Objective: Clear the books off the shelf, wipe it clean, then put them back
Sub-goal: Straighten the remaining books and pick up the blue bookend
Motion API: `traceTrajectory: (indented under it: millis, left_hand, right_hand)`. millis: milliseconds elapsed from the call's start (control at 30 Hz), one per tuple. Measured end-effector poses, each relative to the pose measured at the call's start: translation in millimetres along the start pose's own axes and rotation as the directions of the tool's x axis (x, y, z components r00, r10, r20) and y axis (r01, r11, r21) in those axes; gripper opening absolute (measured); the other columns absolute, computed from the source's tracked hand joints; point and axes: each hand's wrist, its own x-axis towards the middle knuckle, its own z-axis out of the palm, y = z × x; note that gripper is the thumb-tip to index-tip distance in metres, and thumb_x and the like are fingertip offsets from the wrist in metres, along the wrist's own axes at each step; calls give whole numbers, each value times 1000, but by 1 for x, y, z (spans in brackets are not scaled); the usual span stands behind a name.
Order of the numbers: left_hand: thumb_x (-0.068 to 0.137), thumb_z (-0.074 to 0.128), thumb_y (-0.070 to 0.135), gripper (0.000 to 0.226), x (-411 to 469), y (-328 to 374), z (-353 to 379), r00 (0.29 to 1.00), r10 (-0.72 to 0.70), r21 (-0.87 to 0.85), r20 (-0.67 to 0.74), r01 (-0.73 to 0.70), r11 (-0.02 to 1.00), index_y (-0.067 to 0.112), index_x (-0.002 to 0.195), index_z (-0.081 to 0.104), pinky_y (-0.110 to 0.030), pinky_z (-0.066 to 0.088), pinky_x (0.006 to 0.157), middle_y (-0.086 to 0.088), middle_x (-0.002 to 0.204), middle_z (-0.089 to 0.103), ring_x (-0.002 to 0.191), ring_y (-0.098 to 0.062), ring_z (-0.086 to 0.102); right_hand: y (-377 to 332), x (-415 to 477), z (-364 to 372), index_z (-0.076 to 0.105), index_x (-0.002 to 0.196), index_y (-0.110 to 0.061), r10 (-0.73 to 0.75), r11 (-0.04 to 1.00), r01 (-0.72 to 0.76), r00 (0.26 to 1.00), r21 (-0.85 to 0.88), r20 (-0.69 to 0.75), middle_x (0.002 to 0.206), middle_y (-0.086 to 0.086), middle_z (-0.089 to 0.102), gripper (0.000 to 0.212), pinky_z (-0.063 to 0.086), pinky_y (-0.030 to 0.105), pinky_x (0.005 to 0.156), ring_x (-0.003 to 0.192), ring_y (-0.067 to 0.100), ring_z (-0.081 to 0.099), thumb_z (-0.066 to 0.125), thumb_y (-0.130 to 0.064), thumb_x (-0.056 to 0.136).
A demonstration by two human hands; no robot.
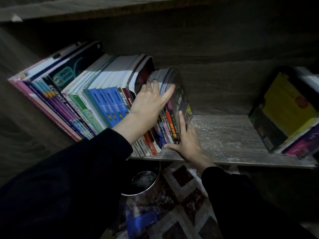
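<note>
- Books (110, 104) fill the left end of the shelf (224, 135).
- Left hand (151, 100) grasps the paperbacks (170, 125) from above.
- Right hand (187, 143), fingers straight, presses their outermost cover.

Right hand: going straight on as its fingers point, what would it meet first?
The right hand lies flat against the dark book, fingers pointing into the shelf. It would likely slide along that cover to the back panel; depth is unclear.
</note>
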Motion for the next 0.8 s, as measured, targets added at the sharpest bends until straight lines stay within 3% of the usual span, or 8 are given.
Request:
traceTrajectory:
  millis: [133,300,400,467,633,733,800]
  left_hand:
    - [81,66,9,102,0,3,1,1000,-20,-11,-15,20,1000,19,149,-11,-42,24,114,-35,147,15,138,-43,24]
    - [82,67,16,102,4,1,3,1000,-7,-2,-15,7,1000,17,149,-11,-44,27,111,-37,145,17,135,-45,29]
    - [75,69,56,115,7,0,1,1000,-6,-24,2,6,1000,15,149,-8,-45,30,109,-37,144,22,132,-45,32]
    - [69,61,71,118,10,1,-1,1000,-25,-54,-2,25,998,12,149,-3,-44,35,105,-35,140,31,127,-43,39]
    - [68,65,67,115,12,4,-1,997,-71,-94,-17,69,993,7,147,6,-42,38,100,-29,133,40,121,-40,45]
    - [67,68,65,118,13,6,-5,995,-101,-95,18,102,990,6,147,6,-42,37,101,-29,135,39,123,-40,44]
    - [67,69,64,119,14,8,-8,992,-117,-89,36,120,989,4,147,6,-42,37,101,-28,136,39,125,-39,43]
  right_hand:
    - [-1,-2,5,-28,143,-36,34,999,-33,999,37,-38,136,21,40,128,34,41,104,127,31,34,74,-58,69]
    - [16,4,-14,-22,144,-44,-49,992,36,993,121,106,142,17,40,125,37,41,104,128,32,38,76,-57,67]
    - [21,6,-26,-15,147,-44,-73,989,52,986,138,151,138,14,49,123,43,39,99,119,29,51,80,-47,69]
    - [18,5,-25,-13,149,-38,-69,994,58,990,92,125,130,15,54,121,44,34,94,112,29,54,80,-44,71]
    - [12,-1,-23,-19,145,-43,-30,998,22,993,67,118,131,16,54,119,45,40,96,113,30,53,76,-44,74]
    - [3,-4,-25,-19,148,-37,-1,996,-12,989,92,148,139,16,46,118,36,37,103,125,31,44,76,-31,79]
    - [-1,-5,-29,-15,150,-31,28,992,-53,978,114,206,135,17,48,114,37,34,100,122,30,47,75,-17,81]
